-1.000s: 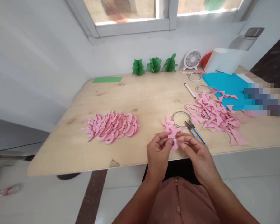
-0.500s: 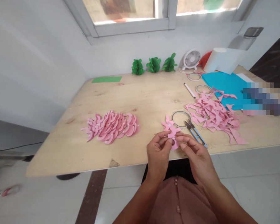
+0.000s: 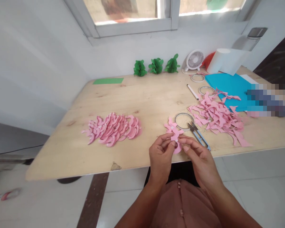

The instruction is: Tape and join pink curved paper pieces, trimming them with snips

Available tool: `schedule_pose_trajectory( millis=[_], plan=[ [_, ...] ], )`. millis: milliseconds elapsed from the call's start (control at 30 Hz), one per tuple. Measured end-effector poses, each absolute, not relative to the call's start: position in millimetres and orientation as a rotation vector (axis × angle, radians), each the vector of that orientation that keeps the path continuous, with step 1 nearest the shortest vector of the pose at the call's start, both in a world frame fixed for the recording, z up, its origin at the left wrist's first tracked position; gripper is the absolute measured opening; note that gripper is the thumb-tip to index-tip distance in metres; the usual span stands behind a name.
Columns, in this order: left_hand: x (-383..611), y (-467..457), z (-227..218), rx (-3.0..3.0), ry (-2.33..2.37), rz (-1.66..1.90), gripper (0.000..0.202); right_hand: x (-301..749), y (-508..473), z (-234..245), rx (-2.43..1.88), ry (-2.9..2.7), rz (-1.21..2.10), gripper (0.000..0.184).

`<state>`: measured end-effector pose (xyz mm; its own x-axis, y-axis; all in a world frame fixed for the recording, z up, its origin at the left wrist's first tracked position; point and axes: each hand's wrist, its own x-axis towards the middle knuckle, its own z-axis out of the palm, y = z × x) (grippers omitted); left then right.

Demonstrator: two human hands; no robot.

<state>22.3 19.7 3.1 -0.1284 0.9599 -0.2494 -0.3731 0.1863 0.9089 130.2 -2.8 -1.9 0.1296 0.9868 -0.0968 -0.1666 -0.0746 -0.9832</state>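
Observation:
In the head view a curved pink paper piece [image 3: 177, 148] with a small white patch is held at the table's front edge. My left hand [image 3: 160, 160] pinches it between thumb and fingers. My right hand [image 3: 203, 161] is closed at its right side, fingertips against the paper; its exact grip is partly hidden. Just beyond my fingers lie a few more pink cut pieces [image 3: 172, 127], also with white patches. A roll of tape [image 3: 175, 119] and blue-handled thread snips [image 3: 200, 137] lie beside my right hand.
Stacked pink curved pieces [image 3: 116, 129] lie to the left, a heap of pink scraps [image 3: 218, 115] to the right. Behind are a marker [image 3: 193, 92], blue sheets [image 3: 242, 90], a small white fan [image 3: 195, 60], several green paper shapes [image 3: 156, 66] and a green strip [image 3: 108, 81].
Almost nothing differs. Both hands keep the same hold on the pink paper piece, and the view has shifted very slightly.

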Motion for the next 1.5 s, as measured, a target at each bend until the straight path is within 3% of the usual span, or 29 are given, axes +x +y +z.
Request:
schedule_pose_trajectory(
  millis=[1500],
  plan=[
    [20.3,20.8,8.3,0.692,1.110,1.278,0.029,130.2,-2.1,-0.2,-1.235,-0.946,1.228,0.016]
  ],
)
